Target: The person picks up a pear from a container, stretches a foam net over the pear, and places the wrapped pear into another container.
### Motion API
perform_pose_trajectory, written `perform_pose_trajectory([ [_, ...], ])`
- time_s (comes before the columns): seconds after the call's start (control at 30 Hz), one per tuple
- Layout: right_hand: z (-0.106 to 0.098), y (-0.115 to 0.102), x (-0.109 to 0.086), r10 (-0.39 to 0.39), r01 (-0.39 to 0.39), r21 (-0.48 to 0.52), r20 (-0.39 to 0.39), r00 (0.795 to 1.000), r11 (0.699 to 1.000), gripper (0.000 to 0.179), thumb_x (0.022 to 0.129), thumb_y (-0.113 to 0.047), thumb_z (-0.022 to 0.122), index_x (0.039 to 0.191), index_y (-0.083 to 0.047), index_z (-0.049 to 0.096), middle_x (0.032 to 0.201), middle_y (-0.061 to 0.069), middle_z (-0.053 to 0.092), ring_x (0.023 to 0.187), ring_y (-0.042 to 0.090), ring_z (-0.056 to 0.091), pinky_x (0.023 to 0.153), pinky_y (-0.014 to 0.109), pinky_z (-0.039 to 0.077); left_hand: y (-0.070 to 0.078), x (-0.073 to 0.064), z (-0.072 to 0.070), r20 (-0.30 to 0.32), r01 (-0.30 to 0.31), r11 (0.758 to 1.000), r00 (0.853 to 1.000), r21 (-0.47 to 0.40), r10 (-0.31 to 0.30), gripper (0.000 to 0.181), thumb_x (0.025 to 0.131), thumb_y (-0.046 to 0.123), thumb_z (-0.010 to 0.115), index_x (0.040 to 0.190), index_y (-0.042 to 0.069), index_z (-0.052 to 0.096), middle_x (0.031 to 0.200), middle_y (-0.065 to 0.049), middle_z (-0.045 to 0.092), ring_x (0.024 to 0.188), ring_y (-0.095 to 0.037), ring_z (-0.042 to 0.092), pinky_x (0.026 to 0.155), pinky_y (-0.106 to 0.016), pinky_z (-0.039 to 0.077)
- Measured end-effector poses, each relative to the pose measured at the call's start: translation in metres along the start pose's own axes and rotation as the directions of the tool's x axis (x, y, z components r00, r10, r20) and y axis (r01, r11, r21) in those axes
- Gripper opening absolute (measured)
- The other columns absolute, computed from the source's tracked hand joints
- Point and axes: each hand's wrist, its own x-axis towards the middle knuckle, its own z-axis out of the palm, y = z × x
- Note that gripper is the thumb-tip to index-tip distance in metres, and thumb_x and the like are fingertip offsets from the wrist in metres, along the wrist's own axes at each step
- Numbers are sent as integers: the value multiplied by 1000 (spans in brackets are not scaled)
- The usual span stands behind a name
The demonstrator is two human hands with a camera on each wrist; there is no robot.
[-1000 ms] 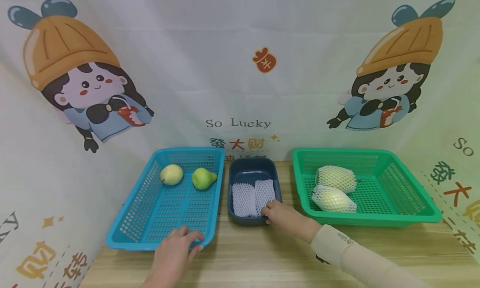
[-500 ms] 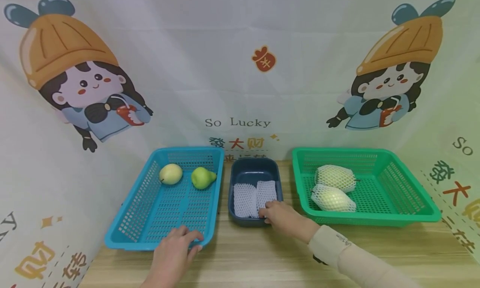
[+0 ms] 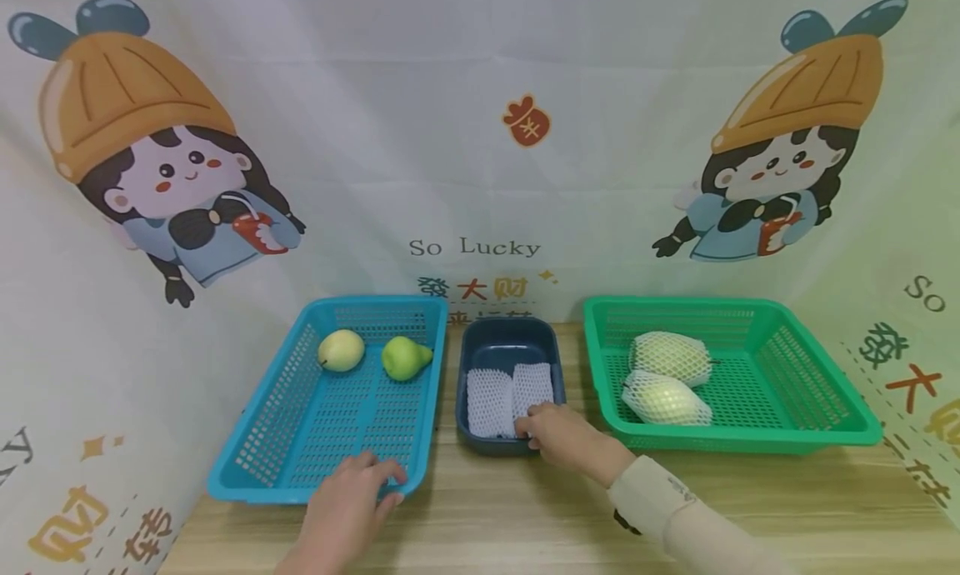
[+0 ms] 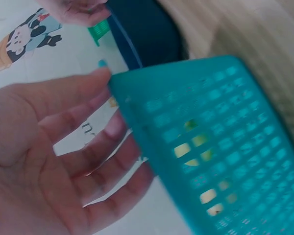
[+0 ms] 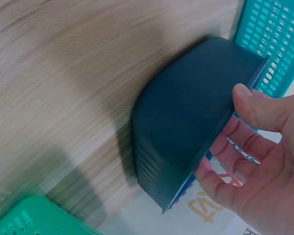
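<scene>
On the counter (image 3: 480, 529), the blue basket (image 3: 367, 421) runs lengthwise front to back, the left hand (image 3: 347, 502) gripping its near right corner. Toward its far edge, a green pear (image 3: 405, 359) points its stem end right. The dark blue tub (image 3: 510, 355), also lengthwise, holds two parallel foam sleeves (image 3: 490, 404); the right hand (image 3: 566, 436) pinches its near edge, rightward. Rightmost, the green basket (image 3: 750, 404) stretches sideways.

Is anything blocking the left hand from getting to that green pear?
Nothing visible does. The left hand is at the near right corner of the blue basket, fingers over its rim, and just basket floor lies between it and the green pear.
</scene>
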Motion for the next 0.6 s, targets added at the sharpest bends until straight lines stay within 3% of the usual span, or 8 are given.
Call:
perform_pose_trajectory([
  [0.13, -2, -1, 1, 2, -2, 17, 19, 1000, 1000, 8, 81, -9, 69, 87, -15, 66, 80, 0, 63, 75, 17, 61, 60, 31, 48, 0, 10, -9, 129, 20, 999, 992, -38, -15, 14, 74, 20, 76, 84, 22, 67, 75, 4, 55, 69, -13, 52, 52, -31, 44],
  [0.3, -6, -2, 2, -2, 0, 32, 42, 999, 999, 9, 80, -9, 70, 87, -14, 66, 80, 0, 63, 75, 16, 61, 59, 31, 49, -4, 27, -24, 289, 41, 988, 957, -152, 5, 12, 80, 20, 70, 91, 16, 67, 69, 3, 54, 60, -12, 48, 51, -29, 39],
  [0.47, -6, -1, 2, -12, 11, 26, 37, 999, 1000, 10, 79, -9, 71, 86, -14, 66, 79, 0, 63, 74, 17, 61, 58, 31, 48, -12, 50, -43, 365, 8, 966, 927, -259, 90, 12, 86, 14, 62, 97, 9, 65, 76, -2, 59, 66, -14, 50, 57, -30, 42],
  [0.6, -6, 0, 3, -17, 16, 22, 32, 999, 1000, 10, 79, -9, 71, 86, -15, 66, 79, 0, 63, 74, 16, 61, 58, 30, 48, -18, 72, -58, 423, 4, 961, 899, -275, 117, 16, 87, 7, 55, 101, 7, 63, 88, -6, 63, 73, -15, 52, 62, -31, 44],
])
